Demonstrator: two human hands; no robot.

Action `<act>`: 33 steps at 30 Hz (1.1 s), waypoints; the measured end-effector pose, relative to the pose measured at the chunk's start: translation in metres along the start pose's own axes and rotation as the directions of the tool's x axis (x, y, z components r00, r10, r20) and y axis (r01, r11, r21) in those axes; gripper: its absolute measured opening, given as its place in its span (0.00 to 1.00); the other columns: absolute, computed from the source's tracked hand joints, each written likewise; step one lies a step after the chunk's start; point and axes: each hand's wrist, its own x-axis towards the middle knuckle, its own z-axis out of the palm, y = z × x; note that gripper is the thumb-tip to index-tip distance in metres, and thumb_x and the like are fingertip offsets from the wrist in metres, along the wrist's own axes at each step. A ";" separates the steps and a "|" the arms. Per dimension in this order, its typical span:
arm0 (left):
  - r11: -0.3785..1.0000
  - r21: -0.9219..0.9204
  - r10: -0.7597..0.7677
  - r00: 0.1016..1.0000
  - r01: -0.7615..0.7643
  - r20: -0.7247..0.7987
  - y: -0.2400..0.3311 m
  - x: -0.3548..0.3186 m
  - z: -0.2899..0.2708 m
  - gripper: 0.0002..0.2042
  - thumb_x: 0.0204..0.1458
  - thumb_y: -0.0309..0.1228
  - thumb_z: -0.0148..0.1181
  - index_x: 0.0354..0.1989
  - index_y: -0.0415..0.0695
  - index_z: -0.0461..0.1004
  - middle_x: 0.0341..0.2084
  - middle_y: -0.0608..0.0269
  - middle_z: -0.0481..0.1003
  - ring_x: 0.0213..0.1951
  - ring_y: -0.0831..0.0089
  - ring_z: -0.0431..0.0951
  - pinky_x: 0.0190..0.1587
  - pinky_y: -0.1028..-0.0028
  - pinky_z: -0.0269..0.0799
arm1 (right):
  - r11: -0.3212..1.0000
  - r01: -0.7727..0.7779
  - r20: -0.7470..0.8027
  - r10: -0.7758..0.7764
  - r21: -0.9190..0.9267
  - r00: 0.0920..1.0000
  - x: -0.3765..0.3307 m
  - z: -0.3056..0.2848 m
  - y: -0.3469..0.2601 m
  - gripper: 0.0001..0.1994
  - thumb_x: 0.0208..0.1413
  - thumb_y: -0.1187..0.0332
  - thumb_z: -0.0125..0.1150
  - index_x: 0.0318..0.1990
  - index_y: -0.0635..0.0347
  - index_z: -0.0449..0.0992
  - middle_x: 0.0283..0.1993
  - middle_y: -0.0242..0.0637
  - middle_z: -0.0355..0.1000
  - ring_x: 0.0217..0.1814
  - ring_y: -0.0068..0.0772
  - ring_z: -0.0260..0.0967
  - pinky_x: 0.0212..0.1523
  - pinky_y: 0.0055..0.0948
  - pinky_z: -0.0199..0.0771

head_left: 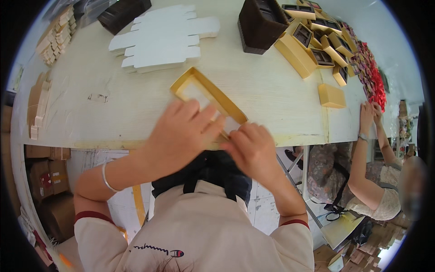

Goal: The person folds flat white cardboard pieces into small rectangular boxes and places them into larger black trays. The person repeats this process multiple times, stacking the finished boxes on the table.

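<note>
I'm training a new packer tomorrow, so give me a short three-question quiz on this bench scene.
1. True or false: both hands, left hand and right hand, touch the gold box frame.
2. The stack of white die-cut blanks lies: A) beyond the frame, B) on the floor, C) in a co-worker's hands.
3. What colour is the open crate at the table's far side?

Key: 1 true; 2 A; 3 dark brown.

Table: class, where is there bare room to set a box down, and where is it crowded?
Bare table between the white cutouts and near edge, left of the gold frame; also between frame and lone gold box. Crowded at far right: gold boxes, dark basket.
</note>
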 end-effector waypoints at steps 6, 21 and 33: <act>0.908 -0.417 0.062 0.997 -0.037 0.047 -0.011 -0.022 0.014 0.13 0.36 0.28 0.69 0.31 0.44 0.72 0.36 0.64 0.71 0.34 0.63 0.71 0.36 0.69 0.70 | 0.993 0.116 0.004 -0.116 -0.009 0.993 0.011 -0.040 0.004 0.18 0.45 0.76 0.62 0.47 0.58 0.76 0.38 0.38 0.68 0.39 0.39 0.66 0.38 0.34 0.66; 0.780 -0.592 -0.173 0.979 0.202 0.106 0.002 -0.007 0.016 0.06 0.43 0.21 0.66 0.27 0.40 0.73 0.27 0.61 0.69 0.25 0.63 0.71 0.27 0.70 0.67 | 0.960 0.090 0.073 -0.113 0.264 0.991 0.025 -0.003 0.009 0.10 0.40 0.78 0.65 0.30 0.61 0.68 0.30 0.39 0.61 0.34 0.43 0.62 0.36 0.37 0.63; 0.751 -0.604 -0.168 0.963 0.265 0.213 -0.003 -0.013 0.018 0.08 0.46 0.25 0.65 0.35 0.42 0.75 0.27 0.62 0.69 0.25 0.66 0.72 0.28 0.70 0.67 | 0.970 0.214 -0.043 -0.211 0.115 0.977 -0.004 -0.002 0.000 0.28 0.36 0.80 0.64 0.53 0.64 0.71 0.48 0.43 0.68 0.42 0.43 0.69 0.42 0.36 0.70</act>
